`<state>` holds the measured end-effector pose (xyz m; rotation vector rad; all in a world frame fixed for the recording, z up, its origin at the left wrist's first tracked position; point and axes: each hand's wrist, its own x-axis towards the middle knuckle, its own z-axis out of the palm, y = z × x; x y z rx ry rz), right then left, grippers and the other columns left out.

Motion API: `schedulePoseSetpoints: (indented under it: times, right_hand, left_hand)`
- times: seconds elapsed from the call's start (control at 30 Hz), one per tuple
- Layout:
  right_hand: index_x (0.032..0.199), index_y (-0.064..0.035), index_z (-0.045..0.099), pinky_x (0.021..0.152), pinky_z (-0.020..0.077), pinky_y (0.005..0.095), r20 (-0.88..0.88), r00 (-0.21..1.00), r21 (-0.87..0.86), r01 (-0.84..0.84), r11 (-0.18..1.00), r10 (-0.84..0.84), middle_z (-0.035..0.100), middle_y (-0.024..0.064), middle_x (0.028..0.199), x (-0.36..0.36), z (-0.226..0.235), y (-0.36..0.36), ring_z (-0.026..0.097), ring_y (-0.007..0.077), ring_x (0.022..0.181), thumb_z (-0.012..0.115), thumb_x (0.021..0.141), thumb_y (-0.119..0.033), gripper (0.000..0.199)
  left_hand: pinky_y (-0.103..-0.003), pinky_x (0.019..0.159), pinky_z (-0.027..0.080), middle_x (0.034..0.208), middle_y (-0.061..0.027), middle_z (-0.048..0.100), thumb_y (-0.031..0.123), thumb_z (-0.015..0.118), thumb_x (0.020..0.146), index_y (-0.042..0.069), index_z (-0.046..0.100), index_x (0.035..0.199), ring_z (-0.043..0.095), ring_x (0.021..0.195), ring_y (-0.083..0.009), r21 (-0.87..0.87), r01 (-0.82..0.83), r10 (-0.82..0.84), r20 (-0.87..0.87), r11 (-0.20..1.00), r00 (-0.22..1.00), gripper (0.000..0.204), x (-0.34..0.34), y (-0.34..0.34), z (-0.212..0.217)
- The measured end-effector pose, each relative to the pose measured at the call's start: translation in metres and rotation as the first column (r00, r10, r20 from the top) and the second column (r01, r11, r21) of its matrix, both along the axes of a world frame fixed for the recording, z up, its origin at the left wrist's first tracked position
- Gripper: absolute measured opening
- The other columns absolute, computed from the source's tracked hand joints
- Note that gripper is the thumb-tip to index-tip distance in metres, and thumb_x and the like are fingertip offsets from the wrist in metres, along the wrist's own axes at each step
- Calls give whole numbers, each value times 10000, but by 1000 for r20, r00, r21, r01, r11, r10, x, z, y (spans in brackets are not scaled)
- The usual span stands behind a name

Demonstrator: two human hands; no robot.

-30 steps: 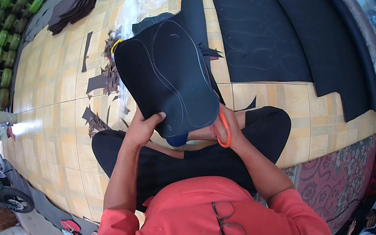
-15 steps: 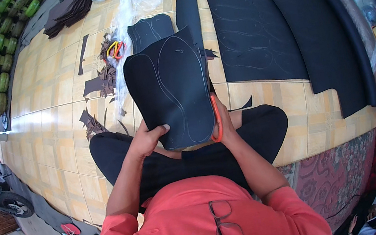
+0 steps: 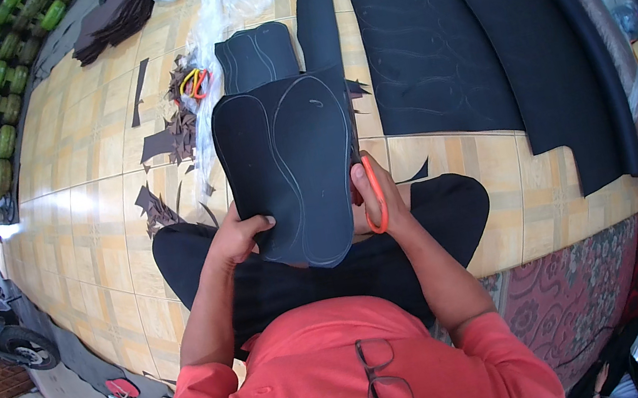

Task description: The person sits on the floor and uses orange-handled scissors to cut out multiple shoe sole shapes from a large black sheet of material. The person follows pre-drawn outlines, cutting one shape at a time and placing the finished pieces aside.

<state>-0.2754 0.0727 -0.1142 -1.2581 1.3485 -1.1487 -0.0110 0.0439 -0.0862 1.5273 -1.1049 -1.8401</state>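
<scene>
left hand (image 3: 237, 238) grips black foam sheet (image 3: 293, 169) | right hand (image 3: 378, 197) holds orange scissors (image 3: 373, 194) (at sheet's edge)

A short-sleeved coral-red shirt (image 3: 316, 385) with dark-rimmed glasses (image 3: 386, 386) hung at the collar, and black trousers (image 3: 439, 212).

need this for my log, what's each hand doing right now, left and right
Left hand: closed on the left edge of the dark foam sheet, holding it up.
Right hand: closed in the orange-handled scissors, at the sheet's right edge.
</scene>
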Motion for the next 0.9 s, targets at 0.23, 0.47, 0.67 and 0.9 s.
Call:
schedulePoseSetpoints:
  times: [0.23,0.47,0.67,0.9]
  right_hand:
    - [946,7,521,606,455,363,-103,995,-33,-13,999,9,564,144,697,-9,6,-2,564,243,604,491,979,-371,381]
    - [898,12,526,606,439,382,-151,984,86,-83,993,95,536,164,669,-22,2,7,535,265,608,493,978,-352,374]
    - [778,7,539,603,436,360,-54,998,-13,-16,1000,15,505,152,608,-13,15,-1,544,250,599,478,982,-366,430]
    - [750,-8,514,378,333,245,-35,986,32,-164,986,165,440,25,499,-31,1,1,417,96,382,389,1001,-432,508]
  left_hand:
    - [-223,406,333,767,-8,575,92,656,711,13,554,1189,480,549,-82,9,50,-51,65,999,997,496,15,-3,-7]
    - [-215,377,300,731,2,571,56,666,674,29,571,1181,426,457,-65,108,49,-55,55,993,997,516,20,-11,14]
    - [-216,361,276,726,9,577,51,671,652,29,578,1194,416,441,-62,151,99,-118,124,984,985,550,28,-10,19]
    - [-303,689,470,890,-92,651,19,653,585,-23,595,1171,598,754,-197,151,65,-78,81,986,994,590,43,-22,3]
